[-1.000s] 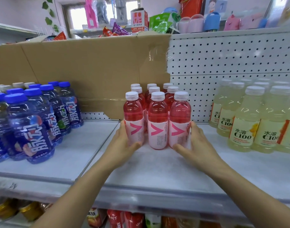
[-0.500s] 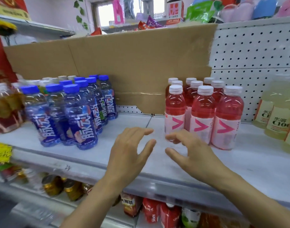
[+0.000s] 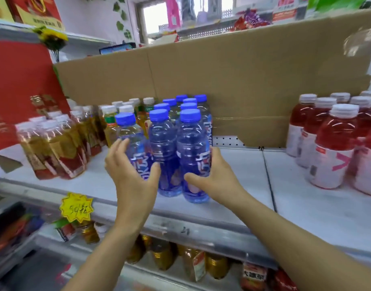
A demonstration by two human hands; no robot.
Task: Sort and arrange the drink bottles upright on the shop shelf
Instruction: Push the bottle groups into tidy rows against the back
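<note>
1. You have the blue-capped bottles [image 3: 170, 152] standing near the front edge of the shelf [image 3: 233, 185]. To their right, bare board runs to the divider seam [image 3: 268, 179]. The red drink bottles [image 3: 331, 148] stand well apart beyond it.
2. The left margin is tight: amber tea bottles [image 3: 60, 148] sit just beside the cluster. A cardboard sheet [image 3: 222, 80] closes the back.
3. Orientation: every blue-capped bottle is upright, long axis vertical, cap up. Three stand across the front, with more rows behind.
4. Your left hand [image 3: 132, 177]: palm turned right, fingers nearly straight and spread along the left front bottle. The thumb reaches the middle bottle's label. No closed grip.
5. Your right hand [image 3: 216, 177]: thumb laid across the front of the right front bottle, fingers wrapped round its far side and mostly hidden. It holds that bottle.
6. Both forearms rise over the shelf lip from below.
</note>
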